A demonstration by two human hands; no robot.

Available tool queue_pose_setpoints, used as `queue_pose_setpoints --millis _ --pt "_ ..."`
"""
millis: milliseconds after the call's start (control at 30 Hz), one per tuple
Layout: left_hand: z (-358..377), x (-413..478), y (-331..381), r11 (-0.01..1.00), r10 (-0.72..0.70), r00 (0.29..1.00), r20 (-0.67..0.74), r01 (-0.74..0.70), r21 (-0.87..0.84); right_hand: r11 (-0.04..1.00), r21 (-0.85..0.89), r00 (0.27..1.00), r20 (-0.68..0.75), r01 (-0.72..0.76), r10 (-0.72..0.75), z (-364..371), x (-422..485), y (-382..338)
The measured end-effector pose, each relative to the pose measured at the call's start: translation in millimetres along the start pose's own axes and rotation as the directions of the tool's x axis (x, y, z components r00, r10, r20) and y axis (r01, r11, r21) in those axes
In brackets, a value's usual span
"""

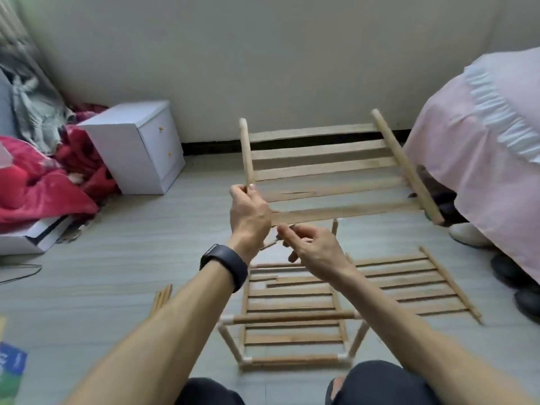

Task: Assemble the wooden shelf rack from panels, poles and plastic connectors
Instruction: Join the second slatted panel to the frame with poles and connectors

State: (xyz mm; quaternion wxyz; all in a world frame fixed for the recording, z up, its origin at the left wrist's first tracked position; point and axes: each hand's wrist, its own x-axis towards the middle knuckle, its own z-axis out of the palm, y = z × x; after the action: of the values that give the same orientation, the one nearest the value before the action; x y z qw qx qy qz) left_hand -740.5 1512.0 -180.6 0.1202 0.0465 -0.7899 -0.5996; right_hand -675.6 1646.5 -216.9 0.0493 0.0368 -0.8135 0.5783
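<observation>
**A wooden panel held up over the floor**

On the far left a red blanket [43, 182] lies in a heap; just beside it stands a white drawer box [137, 147]; nearer to us, some loose poles [162, 299] lie together on the floor [102, 273].

The person sits low with both arms stretched out; a black watch [225, 266] is on the left wrist. The left hand [249, 213] is raised, and its grip is clamped on the near end of the left side pole of a slat panel [321, 168]; the panel is up in the air, tipped toward the wall, with its slats running across.

The right hand [312, 248] is just below the panel's nearest slat, close to the left hand; its fingers are curled and bunched, but it is too blurry to tell if that grip holds anything.

Under the arms a frame [292, 317] of poles stands on the floor, joined at the corners by white connectors [342, 358]; a lower panel [289, 296] lies flat beneath it; a right panel [409, 285] lies flat next to that; past it is a bed [482, 159] with a pink cover.
</observation>
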Motion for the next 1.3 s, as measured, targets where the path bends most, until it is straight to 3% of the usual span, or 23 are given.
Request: queue_pose_setpoints --millis 67,100,167,200,233,300,333,400,467,600,700,800,933,1067,1167,1300 --pt "-24.4 -0.4 -15.0 0.991 0.076 0.994 -0.082 -0.067 0.116 0.981 -0.133 0.966 -0.199 0.139 -0.164 -15.2 -7.2 8.6" --pt "-36.8 0.1 -25.2 0.981 0.102 0.989 -0.104 -0.083 0.174 0.956 -0.228 0.901 -0.349 0.186 -0.259 -25.7 -11.0 14.4" --pt "-61.3 0.7 -47.9 0.972 0.098 0.987 -0.127 -0.067 0.227 0.909 -0.410 0.755 -0.574 0.069 -0.317 -53.0 -12.8 33.2" --pt "-71.0 0.6 -58.4 0.973 0.077 0.988 -0.134 -0.044 0.229 0.911 -0.405 0.756 -0.620 -0.079 -0.211 -68.0 -11.7 44.3" --pt "-79.1 -0.1 -68.7 0.975 0.052 0.988 -0.144 -0.019 0.223 0.905 -0.346 0.790 -0.613 -0.246 -0.019 -79.5 -11.2 55.7" --pt "-86.0 -2.8 -84.9 0.980 0.010 0.988 -0.151 0.020 0.198 0.853 -0.188 0.820 -0.434 -0.487 0.373 -91.2 -12.0 77.8" --pt "-85.7 -4.4 -91.0 0.983 -0.010 0.990 -0.140 0.036 0.181 0.836 -0.099 0.818 -0.297 -0.539 0.492 -91.1 -13.7 87.0" --pt "-79.8 -7.4 -101.3 0.988 -0.048 0.994 -0.094 0.061 0.143 0.812 0.031 0.810 -0.061 -0.582 0.583 -86.0 -16.8 104.2" --pt "-69.3 -9.8 -109.8 0.992 -0.070 0.997 -0.031 0.072 0.099 0.818 0.105 0.822 -0.016 -0.565 0.570 -81.6 -19.2 119.1" --pt "-63.2 -6.8 -124.7 0.986 -0.163 0.984 0.076 0.165 -0.015 0.857 0.141 0.854 -0.098 -0.496 0.511 -81.1 -22.2 140.2" --pt "-64.8 -9.8 -135.7 0.929 -0.329 0.881 0.341 0.366 -0.051 0.852 0.164 0.848 -0.115 -0.498 0.517 -81.8 -24.5 155.2" --pt "-68.8 -15.8 -147.4 0.861 -0.371 0.766 0.525 0.495 -0.113 0.816 0.261 0.827 -0.097 -0.516 0.554 -75.8 -25.0 166.6" --pt "-77.2 -12.5 -157.0 0.723 -0.369 0.746 0.555 0.605 -0.333 0.723 0.417 0.800 0.013 -0.550 0.600 -71.9 -22.2 173.5" --pt "-83.5 -5.0 -167.3 0.696 -0.393 0.725 0.567 0.637 -0.332 0.616 0.536 0.784 0.153 -0.577 0.601 -79.4 -19.5 170.9" --pt "-91.2 3.0 -175.3 0.692 -0.420 0.729 0.540 0.643 -0.329 0.594 0.529 0.778 0.237 -0.606 0.582 -82.3 -18.9 172.4" --pt "-93.8 3.2 -187.4 0.704 -0.431 0.722 0.541 0.644 -0.298 0.586 0.543 0.780 0.237 -0.601 0.580 -76.4 -16.2 172.9"
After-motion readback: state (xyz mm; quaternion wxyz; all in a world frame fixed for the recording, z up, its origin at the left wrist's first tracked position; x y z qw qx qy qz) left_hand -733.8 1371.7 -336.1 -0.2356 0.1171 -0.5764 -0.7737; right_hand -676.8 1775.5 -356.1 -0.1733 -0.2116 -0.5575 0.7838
